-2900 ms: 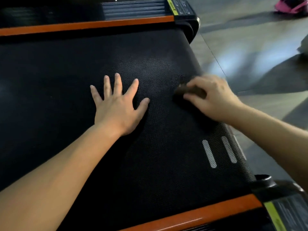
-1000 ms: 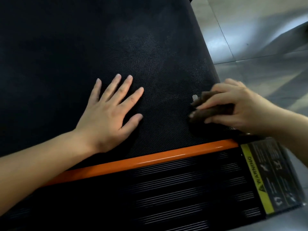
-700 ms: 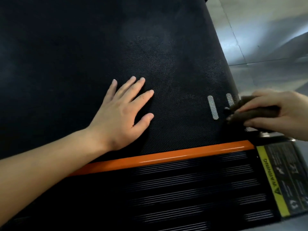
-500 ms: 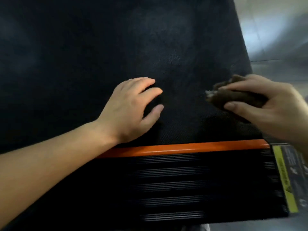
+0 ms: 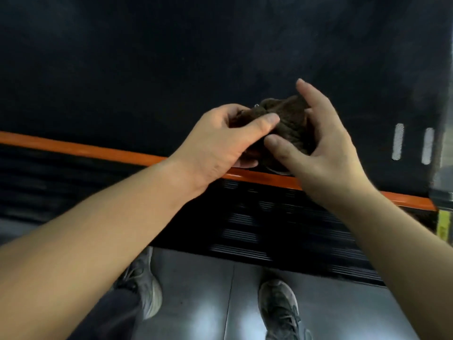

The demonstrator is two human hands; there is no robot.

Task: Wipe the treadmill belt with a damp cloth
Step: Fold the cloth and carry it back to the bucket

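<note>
Filling the frame from nine to three o'clock, the dark textured treadmill belt (image 5: 171,69) is edged by an orange trim strip (image 5: 85,149) and a black ribbed side rail (image 5: 257,229). Above it, the left hand (image 5: 220,143) and right hand (image 5: 326,153) both grip the crumpled brown cloth (image 5: 289,119). Grey glossy floor tiles (image 5: 203,303) and two dark sneakers (image 5: 279,310) sit at six o'clock.

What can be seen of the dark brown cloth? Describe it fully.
The dark brown cloth is bunched into a wrinkled wad and looks like soft, ribbed fabric. It is held up above the black treadmill belt, just beyond the orange side strip. The left hand pinches its near-left side; the right hand cups it from the right. Whether it is damp cannot be told.
</note>
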